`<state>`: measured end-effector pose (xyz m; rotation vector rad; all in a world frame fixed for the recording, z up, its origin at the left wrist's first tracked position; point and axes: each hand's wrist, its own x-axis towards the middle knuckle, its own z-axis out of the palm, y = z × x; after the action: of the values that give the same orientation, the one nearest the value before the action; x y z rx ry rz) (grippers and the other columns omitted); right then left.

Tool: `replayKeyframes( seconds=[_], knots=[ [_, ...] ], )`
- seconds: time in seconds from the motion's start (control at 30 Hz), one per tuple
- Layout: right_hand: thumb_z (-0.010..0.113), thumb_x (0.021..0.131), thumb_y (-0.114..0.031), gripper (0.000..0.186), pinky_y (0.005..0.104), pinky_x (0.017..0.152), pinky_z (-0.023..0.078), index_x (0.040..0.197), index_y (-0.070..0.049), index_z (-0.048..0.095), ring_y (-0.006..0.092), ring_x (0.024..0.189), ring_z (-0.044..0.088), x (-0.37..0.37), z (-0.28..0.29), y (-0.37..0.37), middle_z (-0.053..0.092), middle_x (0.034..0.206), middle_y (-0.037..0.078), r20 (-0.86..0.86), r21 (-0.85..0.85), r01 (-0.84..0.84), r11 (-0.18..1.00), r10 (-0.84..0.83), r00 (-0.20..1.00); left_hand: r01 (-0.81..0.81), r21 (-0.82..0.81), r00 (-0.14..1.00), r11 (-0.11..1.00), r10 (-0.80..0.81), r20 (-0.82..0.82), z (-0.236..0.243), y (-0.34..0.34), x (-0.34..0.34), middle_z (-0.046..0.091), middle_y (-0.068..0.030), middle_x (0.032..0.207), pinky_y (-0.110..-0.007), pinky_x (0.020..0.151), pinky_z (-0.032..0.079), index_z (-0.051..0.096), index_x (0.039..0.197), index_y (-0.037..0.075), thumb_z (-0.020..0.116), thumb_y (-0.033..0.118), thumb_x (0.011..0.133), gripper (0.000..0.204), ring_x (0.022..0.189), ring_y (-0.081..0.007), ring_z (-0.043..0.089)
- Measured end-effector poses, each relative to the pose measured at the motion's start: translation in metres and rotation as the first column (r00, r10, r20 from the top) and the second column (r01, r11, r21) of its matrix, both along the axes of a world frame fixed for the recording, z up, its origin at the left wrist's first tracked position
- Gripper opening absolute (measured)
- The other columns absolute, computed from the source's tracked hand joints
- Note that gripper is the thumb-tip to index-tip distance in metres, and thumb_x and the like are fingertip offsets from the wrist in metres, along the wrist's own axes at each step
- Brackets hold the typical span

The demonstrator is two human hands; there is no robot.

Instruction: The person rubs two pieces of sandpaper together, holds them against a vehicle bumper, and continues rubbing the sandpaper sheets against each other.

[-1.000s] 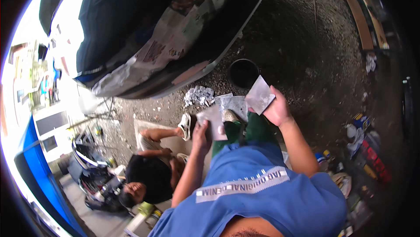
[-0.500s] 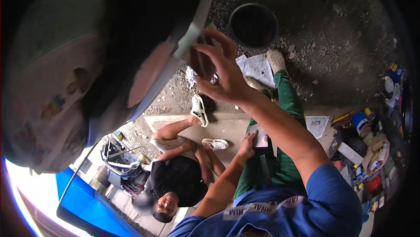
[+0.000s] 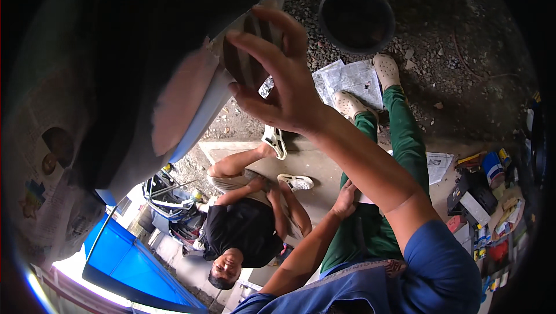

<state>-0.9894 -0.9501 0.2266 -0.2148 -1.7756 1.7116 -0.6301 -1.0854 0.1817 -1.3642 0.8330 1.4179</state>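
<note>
My right hand point(image 3: 277, 76) is raised at the upper middle, thumb and fingers curved around a dark brown folded sheet with paler stripes, which looks like sandpaper point(image 3: 236, 59). The sheet's far edge meets the edge of a grey and dark panel point(image 3: 217, 102). Just left of the hand, a pinkish smooth patch point(image 3: 180, 102) covers part of that panel. My left hand point(image 3: 346, 199) is low over my green trousers, with its fingers closed at a pale flat piece point(image 3: 365, 199). My right forearm hides part of that piece and the fingertips.
A person in a black shirt point(image 3: 240, 227) sits at lower left. A black basin point(image 3: 357, 18) stands on gravel beyond my feet, near newspaper sheets point(image 3: 350, 82). Tools and cans point(image 3: 492, 169) crowd the right side. Newspaper point(image 3: 43, 198) covers part of the left surface.
My right hand and the sheet have shifted slightly up and left along the panel's edge. My left hand has moved a little right and is now partly behind my right forearm.
</note>
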Motion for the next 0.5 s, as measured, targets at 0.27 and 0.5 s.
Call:
replayKeyframes(
  seconds=[0.27,0.5],
  knots=[
    [0.085,0.07,-0.015,0.07,0.0465,0.111,0.036,0.136,-0.017,0.059,0.0393,0.137,0.035,-0.014,0.002,-0.007,0.035,0.147,0.021,-0.047,0.033,0.047,0.998,-0.046,0.998,-0.002,0.097,1.0,0.995,0.003,-0.012,-0.004,-0.01,0.006,0.058,-0.01,0.14,-0.041,0.11,0.045,0.051,0.142,0.005,0.047,0.016,0.105,0.038,0.129,-0.024,0.056],
    [0.086,0.068,-0.017,0.071,0.0533,0.115,0.033,0.134,-0.022,0.062,0.0413,0.139,0.035,0.011,-0.021,-0.014,0.037,0.146,0.018,0.021,0.142,-0.075,0.987,0.073,0.997,0.002,0.088,0.996,0.996,0.006,-0.084,-0.012,-0.016,0.013,0.059,-0.0121,0.138,-0.041,0.106,0.048,0.046,0.144,0.004,0.047,0.013,0.104,0.041,0.123,-0.0263,0.06]
  ],
)
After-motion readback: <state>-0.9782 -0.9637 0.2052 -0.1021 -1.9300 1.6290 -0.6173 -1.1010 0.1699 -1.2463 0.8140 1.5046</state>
